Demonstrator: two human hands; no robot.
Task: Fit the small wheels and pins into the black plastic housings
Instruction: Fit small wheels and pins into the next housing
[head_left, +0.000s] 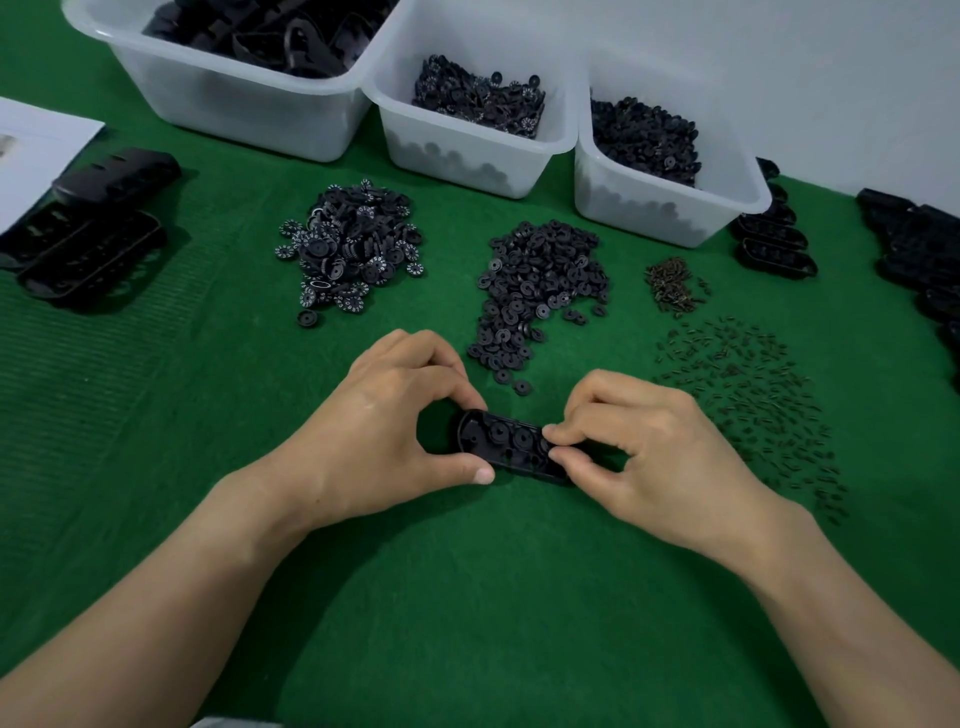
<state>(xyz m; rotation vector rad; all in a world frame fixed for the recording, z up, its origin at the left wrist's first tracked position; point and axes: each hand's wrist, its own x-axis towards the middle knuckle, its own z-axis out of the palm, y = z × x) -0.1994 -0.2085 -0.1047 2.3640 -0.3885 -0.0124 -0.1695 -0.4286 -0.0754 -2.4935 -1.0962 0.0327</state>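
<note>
Housing: a black plastic housing (511, 441) lies open side up on the green tabletop (467, 597), midway between the left and right edges and nearer the near edge. Small wheels sit in its recesses.
Left grip: the left grip (384, 421) curls round the housing's left end, thumb on the near rim, forefinger on the far rim.
Right grip: the right grip (654, 457) pinches the housing's right end between thumb and forefinger. I cannot tell whether a small piece sits between the tips.
Just beyond: the plain wheel pile (540, 291) trails stray wheels to just beside the housing's far rim. The numbered wheel pile (353, 254) lies left of it.
Right side: scattered dark pins (753, 410) spread close beside the right grip. A brown pin heap (675, 283) lies beyond them.
Far edge: three translucent bins, the large bin (234, 88), the middle bin (467, 150) and the right bin (670, 208), all hold black parts.
Left edge: stacked housings (93, 244) beside a white sheet (36, 150).
Right edge: more housings (774, 239) in rows.
</note>
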